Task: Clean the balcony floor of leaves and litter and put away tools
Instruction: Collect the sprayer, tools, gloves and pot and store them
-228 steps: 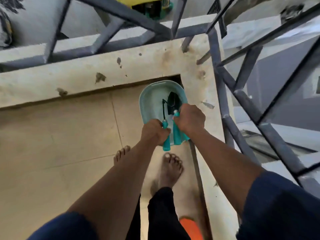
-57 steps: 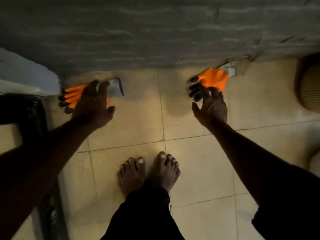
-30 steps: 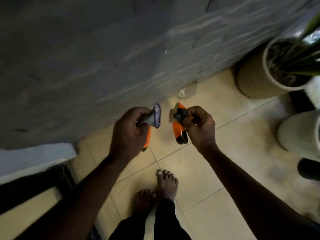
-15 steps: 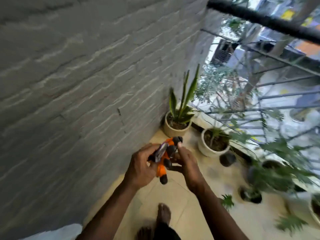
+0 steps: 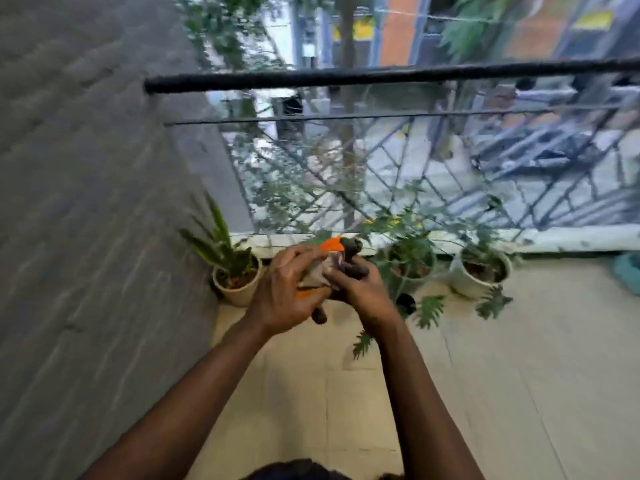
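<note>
A pair of orange work gloves (image 5: 331, 244) with dark fingertips and grey cuffs is bunched together between both hands at chest height. My left hand (image 5: 285, 292) grips the bundle from the left, fingers curled over it. My right hand (image 5: 360, 289) holds it from the right, pinching the cuff end. Most of the gloves are hidden by my fingers; one dark fingertip hangs below. The beige tiled balcony floor (image 5: 502, 368) lies beneath.
A grey textured wall (image 5: 86, 220) runs along the left. Ahead stand three potted plants (image 5: 237, 275) (image 5: 410, 265) (image 5: 481, 271) against a low white kerb and a dark metal railing (image 5: 381, 77). A teal object (image 5: 628, 275) shows at the right edge.
The tools went into the teal basin earlier. Both hands then picked the two gloves off the floor and brought them together. The view has lifted toward the railing and plants.
</note>
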### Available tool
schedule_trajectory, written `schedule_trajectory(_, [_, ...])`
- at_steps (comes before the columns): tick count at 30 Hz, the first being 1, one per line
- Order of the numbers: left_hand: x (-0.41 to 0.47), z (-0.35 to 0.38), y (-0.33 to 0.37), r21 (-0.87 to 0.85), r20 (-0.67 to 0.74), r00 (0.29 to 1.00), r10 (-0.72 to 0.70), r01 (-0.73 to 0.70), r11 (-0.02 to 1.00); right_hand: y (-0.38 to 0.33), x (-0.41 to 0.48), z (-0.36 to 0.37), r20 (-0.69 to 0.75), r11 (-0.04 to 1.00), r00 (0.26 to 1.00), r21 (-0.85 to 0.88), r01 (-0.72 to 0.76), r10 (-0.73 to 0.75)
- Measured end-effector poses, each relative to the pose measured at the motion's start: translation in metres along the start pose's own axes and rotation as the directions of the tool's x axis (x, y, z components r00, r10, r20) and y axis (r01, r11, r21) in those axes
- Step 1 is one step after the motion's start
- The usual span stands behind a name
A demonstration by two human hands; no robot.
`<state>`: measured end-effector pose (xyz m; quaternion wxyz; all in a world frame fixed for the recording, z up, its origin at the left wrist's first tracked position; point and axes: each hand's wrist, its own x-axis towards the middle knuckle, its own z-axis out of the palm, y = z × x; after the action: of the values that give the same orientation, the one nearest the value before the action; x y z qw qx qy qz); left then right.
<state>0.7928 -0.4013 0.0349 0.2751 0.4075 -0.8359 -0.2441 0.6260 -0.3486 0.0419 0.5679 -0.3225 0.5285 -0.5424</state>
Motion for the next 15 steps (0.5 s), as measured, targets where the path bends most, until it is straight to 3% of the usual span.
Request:
schedule_trajectory(3, [0.036,0.050,0.038,-0.001,0.059,0.996,0.065,-0.065,0.998,-0.015,-0.011,-0.082,-0.176,0.998,0.984,0.056,-0.015,0.025])
schedule_trajectory(6, [0.069,0.117,0.086,-0.149,0.149,0.983,0.105,-0.082,0.985,-0.027,-0.030,-0.176,-0.295,0.999,0.955,0.020,-0.033,0.037])
schedule_trajectory(12, [0.119,0.243,0.183,-0.228,0.422,0.883,0.203,-0.113,0.967,-0.051,-0.080,-0.309,-0.388,0.999,0.921,-0.043,0.020,-0.035])
schedule_trajectory(15, [0.137,0.285,0.222,-0.209,0.516,0.838,0.175,-0.074,0.975,-0.050,-0.102,-0.356,-0.461,0.999,0.887,-0.015,0.033,-0.037])
